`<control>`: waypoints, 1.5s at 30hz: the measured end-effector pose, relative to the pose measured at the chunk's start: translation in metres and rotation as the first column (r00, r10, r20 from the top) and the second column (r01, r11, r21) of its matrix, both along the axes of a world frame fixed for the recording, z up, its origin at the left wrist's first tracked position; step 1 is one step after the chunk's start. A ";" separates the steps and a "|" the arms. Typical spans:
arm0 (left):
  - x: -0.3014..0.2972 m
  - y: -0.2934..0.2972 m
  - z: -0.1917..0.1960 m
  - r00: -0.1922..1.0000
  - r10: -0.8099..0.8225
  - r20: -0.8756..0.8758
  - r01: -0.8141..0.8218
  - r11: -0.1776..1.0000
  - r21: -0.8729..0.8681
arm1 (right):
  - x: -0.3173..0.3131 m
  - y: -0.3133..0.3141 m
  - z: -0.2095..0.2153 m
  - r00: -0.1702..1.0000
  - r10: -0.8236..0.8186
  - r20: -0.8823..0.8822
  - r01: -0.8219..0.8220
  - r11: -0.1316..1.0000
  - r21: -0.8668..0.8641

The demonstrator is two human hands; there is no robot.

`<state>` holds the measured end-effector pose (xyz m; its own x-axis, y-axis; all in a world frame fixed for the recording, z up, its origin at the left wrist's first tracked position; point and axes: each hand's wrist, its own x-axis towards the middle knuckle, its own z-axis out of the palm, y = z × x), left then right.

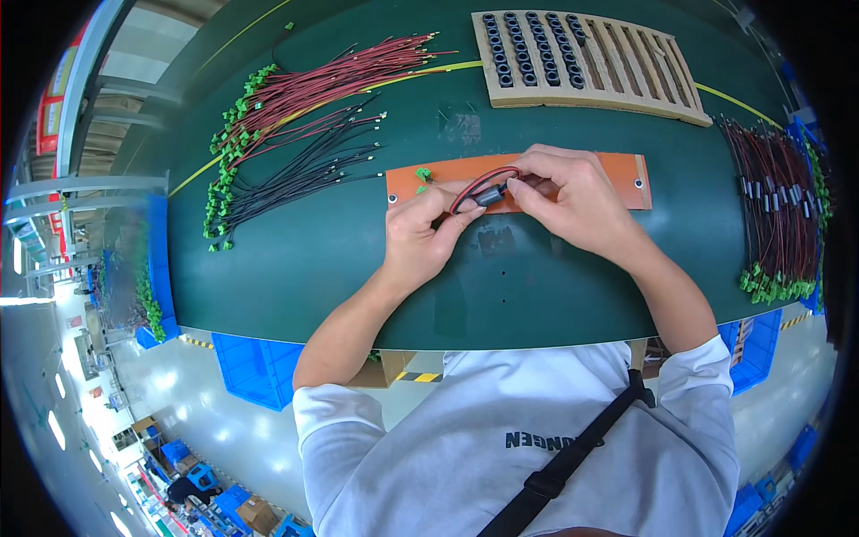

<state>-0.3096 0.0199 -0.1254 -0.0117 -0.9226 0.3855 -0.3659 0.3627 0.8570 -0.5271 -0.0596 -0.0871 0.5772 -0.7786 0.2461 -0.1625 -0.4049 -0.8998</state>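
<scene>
Over an orange board [608, 175], both my hands meet on a small looped cable. A black ferrite core [490, 195], shaped like a short cylinder, sits on the red and black wires [484, 177]. My left hand [422, 231] is closed on the wires at the left end of the core. With thumb and fingers pinched, my right hand [573, 199] grips the wires at the core's other end. The wires arch above the core between both hands. A green connector [423, 174] shows on the board just above my left hand.
Red wires [331, 79] and black wires [300, 174] with green connectors are spread at left. A cardboard-coloured slotted tray [617, 103] at the back holds several black cores [537, 54]. Bundled cables with cores [777, 197] lie at right. Blue bins [259, 369] stand below the table edge.
</scene>
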 end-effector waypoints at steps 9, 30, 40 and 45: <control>0.000 -0.001 0.004 0.987 -0.025 0.160 0.045 0.991 -0.125 | 0.008 0.007 0.003 0.990 -0.052 -0.131 0.062 0.995 0.075; 0.007 0.001 0.003 0.929 -0.082 -0.362 0.173 0.959 0.225 | -0.005 -0.006 0.004 0.993 -0.057 -0.100 0.029 0.964 -0.266; 0.001 0.002 0.009 0.981 -0.094 -0.167 0.126 0.973 0.194 | -0.051 -0.027 0.017 0.955 -0.270 -0.125 0.226 0.931 -0.285; -0.003 -0.007 0.025 0.951 -0.225 0.210 0.202 0.971 0.127 | -0.081 -0.024 0.010 0.983 -0.168 -0.075 0.101 0.835 -0.541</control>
